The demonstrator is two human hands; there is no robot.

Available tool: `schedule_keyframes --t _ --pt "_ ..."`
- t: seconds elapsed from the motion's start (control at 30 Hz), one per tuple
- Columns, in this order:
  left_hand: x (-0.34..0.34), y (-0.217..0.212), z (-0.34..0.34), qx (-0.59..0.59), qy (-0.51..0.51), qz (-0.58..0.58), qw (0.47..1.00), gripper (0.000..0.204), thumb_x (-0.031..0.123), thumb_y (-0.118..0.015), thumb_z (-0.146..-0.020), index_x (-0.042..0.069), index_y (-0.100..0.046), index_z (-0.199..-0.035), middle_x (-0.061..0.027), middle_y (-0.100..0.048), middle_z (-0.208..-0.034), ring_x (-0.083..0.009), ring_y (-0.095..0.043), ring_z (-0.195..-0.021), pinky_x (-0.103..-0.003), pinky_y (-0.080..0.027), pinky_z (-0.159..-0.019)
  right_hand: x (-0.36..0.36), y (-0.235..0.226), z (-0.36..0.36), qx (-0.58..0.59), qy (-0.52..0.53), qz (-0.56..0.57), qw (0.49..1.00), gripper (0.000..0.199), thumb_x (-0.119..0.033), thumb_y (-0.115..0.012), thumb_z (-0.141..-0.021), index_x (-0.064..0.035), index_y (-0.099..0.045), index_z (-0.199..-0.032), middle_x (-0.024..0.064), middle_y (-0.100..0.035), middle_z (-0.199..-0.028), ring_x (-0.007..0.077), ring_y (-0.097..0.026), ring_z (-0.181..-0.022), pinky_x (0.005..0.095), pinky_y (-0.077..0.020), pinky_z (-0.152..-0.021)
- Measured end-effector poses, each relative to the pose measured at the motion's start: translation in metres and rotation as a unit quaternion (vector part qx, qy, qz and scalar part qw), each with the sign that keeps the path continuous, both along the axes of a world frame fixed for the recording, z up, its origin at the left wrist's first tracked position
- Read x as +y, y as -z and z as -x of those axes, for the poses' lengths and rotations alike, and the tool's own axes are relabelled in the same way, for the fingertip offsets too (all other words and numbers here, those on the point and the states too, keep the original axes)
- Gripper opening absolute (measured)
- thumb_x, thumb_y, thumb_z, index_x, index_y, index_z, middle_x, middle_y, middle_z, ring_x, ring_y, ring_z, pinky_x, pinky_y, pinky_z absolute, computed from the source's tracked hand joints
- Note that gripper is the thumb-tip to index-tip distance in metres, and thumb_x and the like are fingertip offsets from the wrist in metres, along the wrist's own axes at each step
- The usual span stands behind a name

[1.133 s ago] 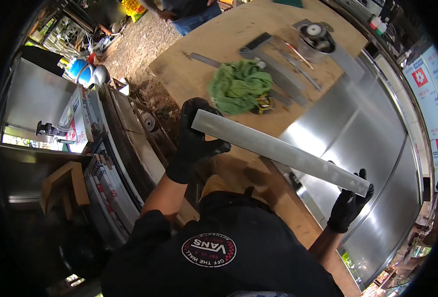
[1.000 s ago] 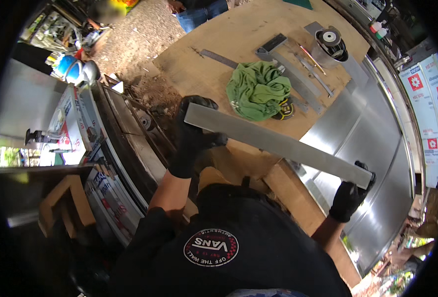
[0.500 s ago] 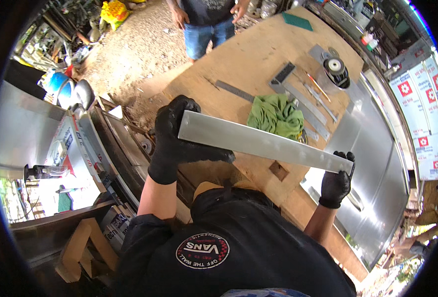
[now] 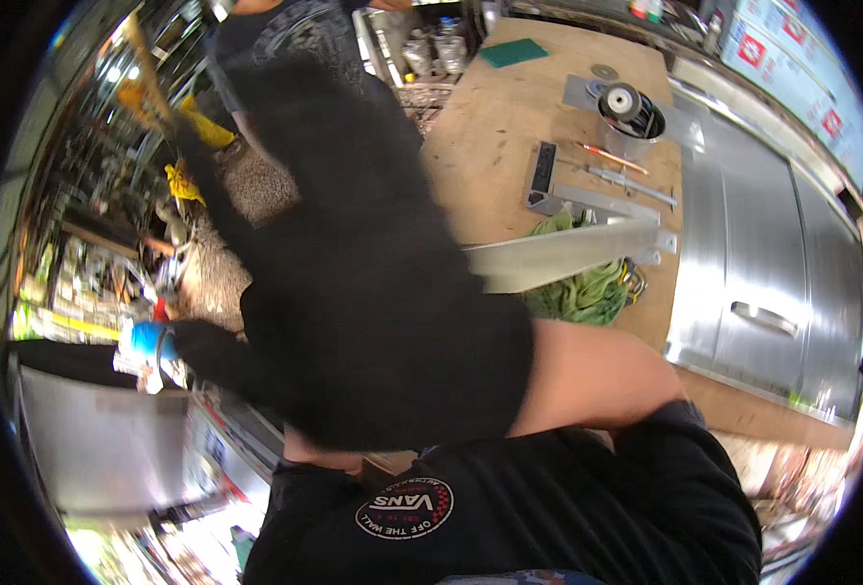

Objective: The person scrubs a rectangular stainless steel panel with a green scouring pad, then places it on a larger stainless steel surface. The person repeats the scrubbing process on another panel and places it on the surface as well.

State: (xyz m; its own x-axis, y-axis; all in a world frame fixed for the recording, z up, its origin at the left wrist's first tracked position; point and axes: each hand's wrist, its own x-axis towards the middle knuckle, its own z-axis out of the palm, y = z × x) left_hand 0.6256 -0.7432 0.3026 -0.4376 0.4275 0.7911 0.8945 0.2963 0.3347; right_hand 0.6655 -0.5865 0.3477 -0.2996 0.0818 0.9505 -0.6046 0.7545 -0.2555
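My right hand (image 4: 373,253), in a black glove, is raised close up and fills the middle of the view. It is blurred, but its fingers stretch out apart with nothing seen in them. Behind it runs a flat silver metal bar (image 4: 558,255), slanting over a crumpled green cloth (image 4: 583,295). The bar's left end is hidden by the right hand. Of my left arm only a bit of forearm (image 4: 322,454) shows; the left hand is covered, so its grip cannot be seen.
On the plywood table (image 4: 490,146) lie a try square (image 4: 544,175), calipers (image 4: 631,183), an orange pencil (image 4: 615,158), a green pad (image 4: 513,52) and a tub with a grinder-like tool (image 4: 631,112). Stainless sheet panels (image 4: 744,263) stand right. Another person (image 4: 300,34) is across, far left.
My right hand has let go of the bar's right end and come up toward the left, close to view. The view has swung, and the left hand has become hidden.
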Motion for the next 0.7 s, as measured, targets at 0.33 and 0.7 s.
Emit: schedule_keyframes --t 0.33,0.7 --pt "-0.109 0.055 0.142 -0.133 0.069 -0.179 0.972 0.078 0.022 -0.109 -0.048 0.005 -0.06 -0.106 -0.0054 -0.061 -0.091 -0.0164 -0.06 -0.079 -0.031 -0.052 -0.068 -0.064 0.02 0.115 -0.088 0.144 -0.106 0.98 0.087 -0.055 -0.072 -0.092 -0.0037 -0.047 -0.158 0.0309 -0.039 -0.161 0.0522 -0.034 -0.15 0.0605 -0.0223 -0.125" --pt "-0.184 0.031 0.187 -0.096 0.142 -0.194 0.966 0.068 0.022 -0.106 -0.052 0.007 -0.057 -0.097 -0.0031 -0.056 -0.074 -0.0146 -0.053 -0.064 -0.028 -0.041 -0.057 0.135 0.126 0.118 -0.247 0.284 -0.116 0.919 0.061 -0.043 -0.031 -0.113 -0.0143 -0.039 -0.166 0.0236 -0.034 -0.17 0.0477 -0.031 -0.155 0.0535 -0.016 -0.129"
